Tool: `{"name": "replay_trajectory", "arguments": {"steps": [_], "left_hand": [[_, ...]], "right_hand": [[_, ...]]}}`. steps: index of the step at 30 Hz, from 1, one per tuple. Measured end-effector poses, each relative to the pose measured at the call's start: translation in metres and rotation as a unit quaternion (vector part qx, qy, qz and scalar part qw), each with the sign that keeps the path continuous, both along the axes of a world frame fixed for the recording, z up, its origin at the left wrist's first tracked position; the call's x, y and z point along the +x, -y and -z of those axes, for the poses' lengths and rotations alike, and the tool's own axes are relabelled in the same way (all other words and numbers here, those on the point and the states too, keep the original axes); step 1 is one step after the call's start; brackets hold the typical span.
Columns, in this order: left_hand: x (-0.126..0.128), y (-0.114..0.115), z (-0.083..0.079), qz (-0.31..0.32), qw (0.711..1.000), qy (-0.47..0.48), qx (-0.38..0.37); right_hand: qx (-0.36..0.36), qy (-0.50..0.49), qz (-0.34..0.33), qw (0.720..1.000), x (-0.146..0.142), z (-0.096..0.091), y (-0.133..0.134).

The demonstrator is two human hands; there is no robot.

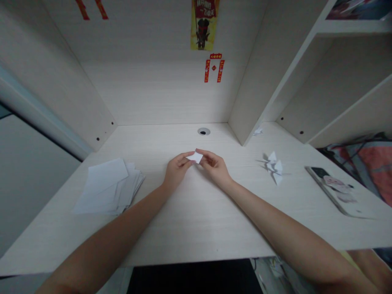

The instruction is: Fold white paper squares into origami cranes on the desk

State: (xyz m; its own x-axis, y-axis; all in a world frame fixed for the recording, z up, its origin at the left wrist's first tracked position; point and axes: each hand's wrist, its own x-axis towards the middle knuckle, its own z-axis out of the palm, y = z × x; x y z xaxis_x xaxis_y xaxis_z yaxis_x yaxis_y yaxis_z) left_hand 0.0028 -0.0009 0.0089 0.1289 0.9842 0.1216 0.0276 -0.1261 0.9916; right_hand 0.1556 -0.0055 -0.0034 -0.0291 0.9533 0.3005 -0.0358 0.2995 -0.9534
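Note:
A small folded piece of white paper (195,157) is held up between my two hands, just above the middle of the desk. My left hand (177,169) pinches its left corner between thumb and fingers. On the opposite side, my right hand (217,166) grips the right corner in the same way. The paper looks like a flat diamond; its finer creases are too small to make out. My curled fingers partly cover its edges.
A stack of white paper sheets (104,185) lies at the left on the pale desk (190,232). To the right sit folded white paper figures (274,167) and a phone (333,190). A round cable hole (203,131) is near the back wall; an upright panel (254,81) stands right.

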Motion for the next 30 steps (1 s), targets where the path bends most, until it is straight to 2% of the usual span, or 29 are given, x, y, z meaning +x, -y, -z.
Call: {"name": "replay_trajectory", "arguments": {"steps": [8,15,21,25,30], "left_hand": [[-0.0015,-0.0025,0.0048,-0.012,1.000,0.027,0.000],[-0.0016,-0.0012,0.0033,-0.026,0.999,0.047,0.008],[-0.0002,-0.0009,0.0035,-0.039,0.999,0.036,0.000],[0.0007,-0.0002,0.0039,-0.030,0.999,0.035,-0.004],[0.0012,-0.0005,0.0054,-0.023,0.999,0.032,0.001]], "right_hand": [[-0.004,0.017,0.016,1.000,0.0016,0.0021,-0.0022],[-0.028,-0.048,0.007,0.998,0.0000,-0.0017,-0.0009],[-0.035,-0.049,0.014,0.998,0.0002,-0.0028,-0.0009],[-0.047,-0.038,0.043,0.997,0.0008,-0.0021,-0.0019],[-0.037,-0.048,0.046,0.997,-0.0011,-0.0044,0.0005]]}}
